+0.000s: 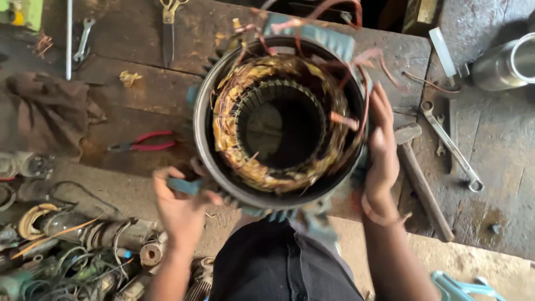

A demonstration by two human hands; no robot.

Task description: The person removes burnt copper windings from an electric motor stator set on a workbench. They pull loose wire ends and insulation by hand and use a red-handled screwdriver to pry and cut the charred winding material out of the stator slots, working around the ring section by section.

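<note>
Seen from above, the left hand (181, 206) grips the motor stator housing (281, 120) at its seven o'clock rim, the housing stands bore-up between both hands on the workbench (156, 95), and the right hand (382, 153) clasps its three o'clock side.

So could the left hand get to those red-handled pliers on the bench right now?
Probably yes. The red-handled pliers lie uncovered on the bench just beyond the left hand, though that hand grips the motor housing and must let go.
</note>
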